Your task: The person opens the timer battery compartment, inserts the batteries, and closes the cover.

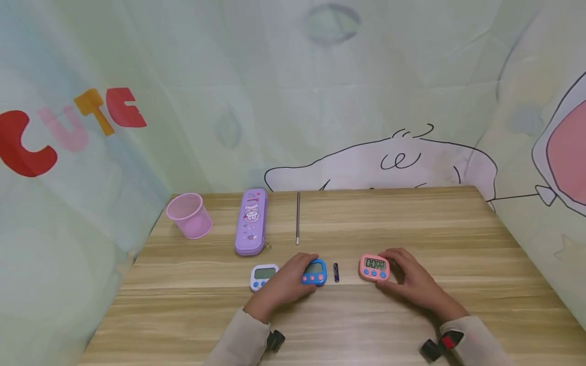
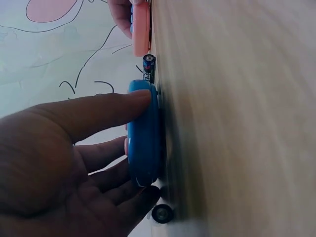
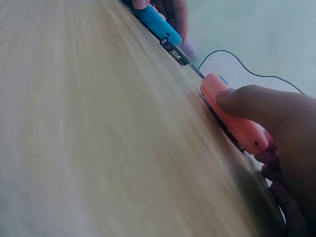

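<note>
My left hand grips a blue digital timer by its edges, thumb on the near side and fingers on the far side. To the right, a pink digital timer reading 00:00 is held the same way by my right hand. Between the two timers lies a dark AAA-type battery. A white timer sits left of the blue one, partly hidden by my left hand. The left wrist view also shows a round battery-like end below my left fingertips.
A pink cup stands at the table's back left. Beside it lies a purple pencil case, then a dark pencil. The wooden table meets a printed cloth backdrop behind and at both sides.
</note>
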`<state>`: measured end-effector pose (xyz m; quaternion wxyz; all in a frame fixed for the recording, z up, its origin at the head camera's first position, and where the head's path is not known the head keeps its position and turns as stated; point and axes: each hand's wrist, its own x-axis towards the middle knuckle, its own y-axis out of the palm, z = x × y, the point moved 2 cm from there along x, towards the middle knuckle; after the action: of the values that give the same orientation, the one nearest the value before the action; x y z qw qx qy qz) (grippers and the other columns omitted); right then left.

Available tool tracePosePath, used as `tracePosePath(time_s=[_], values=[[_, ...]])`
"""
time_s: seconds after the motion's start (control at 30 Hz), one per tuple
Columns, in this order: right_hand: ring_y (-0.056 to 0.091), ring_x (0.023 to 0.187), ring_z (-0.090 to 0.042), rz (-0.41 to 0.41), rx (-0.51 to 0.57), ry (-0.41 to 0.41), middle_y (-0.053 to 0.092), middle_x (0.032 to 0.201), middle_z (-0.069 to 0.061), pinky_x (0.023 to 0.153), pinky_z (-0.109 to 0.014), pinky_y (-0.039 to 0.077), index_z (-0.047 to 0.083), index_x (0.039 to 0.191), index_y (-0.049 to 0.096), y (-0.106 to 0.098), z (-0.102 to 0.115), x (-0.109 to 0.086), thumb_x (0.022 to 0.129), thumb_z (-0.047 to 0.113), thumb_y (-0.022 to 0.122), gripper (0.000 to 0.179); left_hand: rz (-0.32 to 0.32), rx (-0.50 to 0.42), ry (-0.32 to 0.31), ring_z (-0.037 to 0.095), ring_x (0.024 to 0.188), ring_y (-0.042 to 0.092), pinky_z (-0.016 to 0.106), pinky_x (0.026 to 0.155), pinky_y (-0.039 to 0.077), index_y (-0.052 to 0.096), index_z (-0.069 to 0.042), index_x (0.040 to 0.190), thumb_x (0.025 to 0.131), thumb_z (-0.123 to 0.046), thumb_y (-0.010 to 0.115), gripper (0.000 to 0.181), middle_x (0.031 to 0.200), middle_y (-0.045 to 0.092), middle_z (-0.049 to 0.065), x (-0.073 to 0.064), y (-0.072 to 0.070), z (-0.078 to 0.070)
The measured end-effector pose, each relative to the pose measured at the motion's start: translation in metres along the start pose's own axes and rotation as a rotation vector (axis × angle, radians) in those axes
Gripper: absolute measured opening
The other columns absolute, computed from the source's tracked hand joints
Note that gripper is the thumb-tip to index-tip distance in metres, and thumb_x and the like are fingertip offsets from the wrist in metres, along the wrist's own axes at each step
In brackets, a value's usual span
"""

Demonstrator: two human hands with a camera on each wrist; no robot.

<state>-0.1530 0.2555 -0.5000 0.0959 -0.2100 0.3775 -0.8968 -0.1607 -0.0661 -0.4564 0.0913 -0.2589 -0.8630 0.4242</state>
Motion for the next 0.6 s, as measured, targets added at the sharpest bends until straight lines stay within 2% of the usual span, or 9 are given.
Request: tracePosePath(time_s=[0.27,0.43,0.6], values=[[0.047,0.12,-0.018,0.038,-0.022,0.005,0.052,0.127,0.003,0.1,-0.048,0.042,0.015,0.135,0.054,0.0,0.0008,-0.0012,0.079,0.037,0.081,0.066,0.005,0.016,-0.001,0.028,0.131,0.044,0.044,0.111,0.036,0.043,-0.006,0.144,0.086,-0.017,0.074,0.066,0.14,0.048,0.011,-0.0007,0.0006,-0.0003],[0.046,0.123,-0.022,0.052,-0.02,0.002,0.05,0.13,-0.001,0.1,-0.054,0.041,0.014,0.138,0.052,-0.0007,0.0019,-0.0014,0.082,0.036,0.079,0.067,0.011,0.01,-0.018,0.027,0.132,0.043,0.044,0.111,0.036,0.043,-0.006,0.145,0.086,-0.019,0.075,0.068,0.141,0.048,0.01,-0.0005,0.0014,0.0005],[0.045,0.123,-0.022,0.052,-0.023,-0.002,0.05,0.131,-0.001,0.1,-0.054,0.041,0.014,0.139,0.052,-0.0004,0.003,-0.0014,0.082,0.036,0.079,0.067,0.013,0.013,-0.031,0.027,0.132,0.043,0.044,0.111,0.036,0.042,-0.007,0.145,0.085,-0.018,0.075,0.069,0.141,0.047,0.01,-0.0003,0.0026,0.0017]])
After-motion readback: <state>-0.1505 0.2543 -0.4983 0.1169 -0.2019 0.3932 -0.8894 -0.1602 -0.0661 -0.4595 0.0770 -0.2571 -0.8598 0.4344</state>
